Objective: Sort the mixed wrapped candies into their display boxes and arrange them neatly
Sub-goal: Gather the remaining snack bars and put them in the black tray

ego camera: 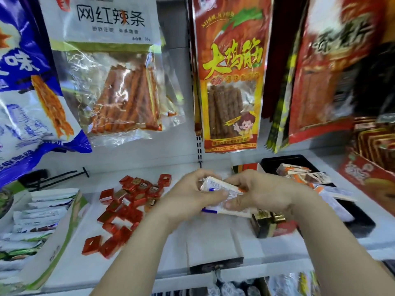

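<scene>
While snack bags (119, 67) hang from pegs over the back of the shelf (213, 238), everything the task concerns lies on the shelf itself, and the risks run from the big things down to the small ones. The black tray (363, 223) at the right edge holds white-and-orange bars (292, 170) heaped loosely, some lying over its rim; a knock from a forearm could tip several onto the shelf or off its front edge. At the left edge, a white box (62, 227) with green trim carries white packets (40, 212) in rough rows, and its near wall leans outward, so more stock pushed in carelessly may spill it. Between them, toward the middle of the shelf, the red candies (126, 208) lie scattered and unboxed; a sleeve or wrist sweeping across could push them toward the front edge. A small gold box (267, 223) stands just beside the tray, under the right wrist, and looks easy to knock over.

Both hands meet above the shelf's middle. The left hand (192, 199) and right hand (263, 193) are closed together around a stack of white bars (220, 189), fingers curled over its ends. The wrappers look slick, and the stack is only squeezed between the hands, so I judge the middle bars could slide out and drop among the red candies, mixing the sorts again.
</scene>
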